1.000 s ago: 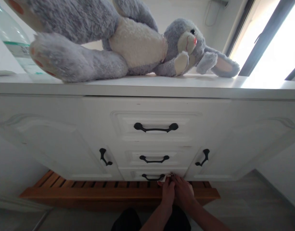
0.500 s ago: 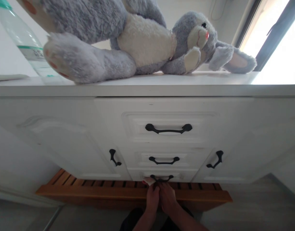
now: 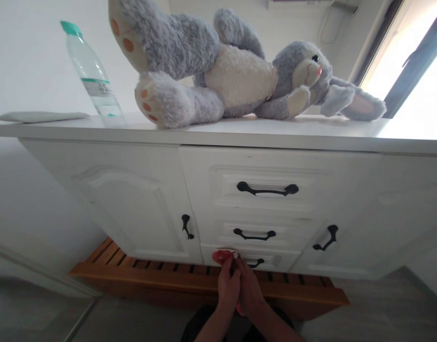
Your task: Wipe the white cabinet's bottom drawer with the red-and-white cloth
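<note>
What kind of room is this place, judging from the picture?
Probably a room in a home, perhaps a bedroom: a white cabinet with drawers, a plush rabbit lying on top, and a water bottle beside it.

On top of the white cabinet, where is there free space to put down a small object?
The cabinet top is bare along its front edge and at the right end, past the plush rabbit toward the window. A narrow gap lies between the flat pad and the bottle. Bottle and rabbit's feet crowd the middle left.
</note>
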`<action>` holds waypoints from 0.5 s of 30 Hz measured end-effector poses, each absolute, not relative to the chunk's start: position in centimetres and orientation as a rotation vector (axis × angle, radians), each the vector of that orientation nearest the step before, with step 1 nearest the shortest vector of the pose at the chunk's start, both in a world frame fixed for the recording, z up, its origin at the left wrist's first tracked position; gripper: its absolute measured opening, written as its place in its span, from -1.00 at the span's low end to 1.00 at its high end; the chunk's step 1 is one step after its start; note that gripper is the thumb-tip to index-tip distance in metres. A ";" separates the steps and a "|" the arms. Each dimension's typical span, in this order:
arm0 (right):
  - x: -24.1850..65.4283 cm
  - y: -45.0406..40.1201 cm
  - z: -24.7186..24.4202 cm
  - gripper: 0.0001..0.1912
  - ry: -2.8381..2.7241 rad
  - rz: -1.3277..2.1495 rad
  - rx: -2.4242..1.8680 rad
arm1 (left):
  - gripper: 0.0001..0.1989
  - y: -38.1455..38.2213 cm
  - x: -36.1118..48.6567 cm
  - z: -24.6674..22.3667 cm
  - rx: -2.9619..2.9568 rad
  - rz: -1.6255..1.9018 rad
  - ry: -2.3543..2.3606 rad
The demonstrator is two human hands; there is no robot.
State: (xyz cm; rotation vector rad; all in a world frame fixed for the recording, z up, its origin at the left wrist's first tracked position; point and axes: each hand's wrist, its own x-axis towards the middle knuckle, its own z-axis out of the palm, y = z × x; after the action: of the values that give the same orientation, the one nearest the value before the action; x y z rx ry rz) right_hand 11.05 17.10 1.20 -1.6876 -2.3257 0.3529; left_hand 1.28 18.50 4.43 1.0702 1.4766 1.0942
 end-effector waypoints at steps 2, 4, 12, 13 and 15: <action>13.0 16.5 1.8 -0.22 -2.344 0.184 -1.690 | -0.42 17.9 2.4 5.4 1.073 1.079 1.413; 15.0 16.1 2.6 -0.26 -2.379 0.016 -1.704 | -0.42 17.1 3.4 6.0 1.070 1.074 1.352; 15.1 18.0 6.6 -0.41 -2.425 0.207 -1.869 | -0.57 12.6 3.6 4.9 1.069 1.174 1.332; 14.5 18.4 6.8 -0.46 -2.400 0.232 -1.863 | -0.60 11.9 3.2 4.4 1.023 1.176 1.355; 13.7 18.9 6.9 -0.59 -2.358 0.265 -1.854 | -0.62 10.8 2.4 3.5 0.901 1.161 1.385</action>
State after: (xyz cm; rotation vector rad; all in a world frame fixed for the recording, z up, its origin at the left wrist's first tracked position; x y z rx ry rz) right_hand 13.73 18.93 6.92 -1.8536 -2.3584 0.2652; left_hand 2.43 10.76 3.46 0.9007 1.3846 1.1613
